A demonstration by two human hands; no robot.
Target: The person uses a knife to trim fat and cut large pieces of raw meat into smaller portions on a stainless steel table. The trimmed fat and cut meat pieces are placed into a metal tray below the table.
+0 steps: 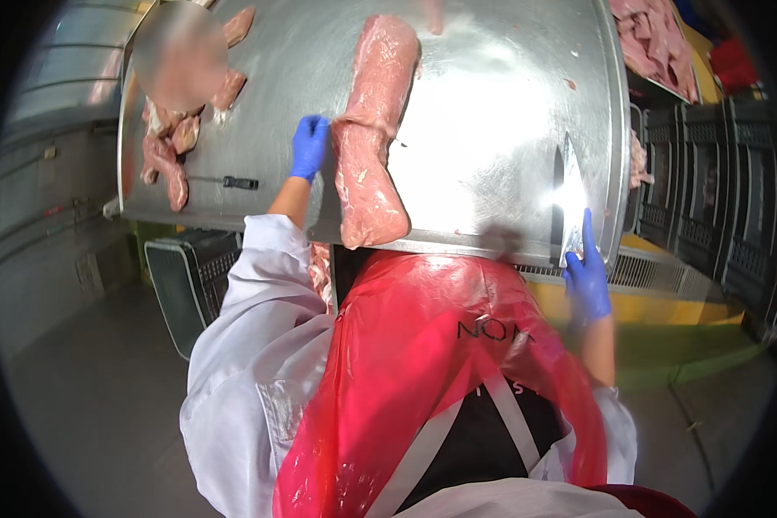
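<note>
A long pink pork loin (pixel 371 129) lies lengthwise on the steel table, its near end by the front edge. A thin flap crosses its middle. My left hand (pixel 309 145), in a blue glove, is closed at the loin's left side, its fingertips pinching the edge of that flap. At the right, my blue-gloved right hand (pixel 587 285) is wrapped round a knife (pixel 571 203) at the table's front edge. The index finger stretches along it, and the bright blade points away from me. The handle is mostly hidden in the hand.
Meat pieces (pixel 168 155) lie at the table's left, near a dark-handled tool (pixel 240 182). Black crates (pixel 686 190) stand to the right, below a tray of meat (pixel 656 43). Another dark crate (pixel 181 281) is at the lower left. A raised rim (pixel 620 112) edges the steel table.
</note>
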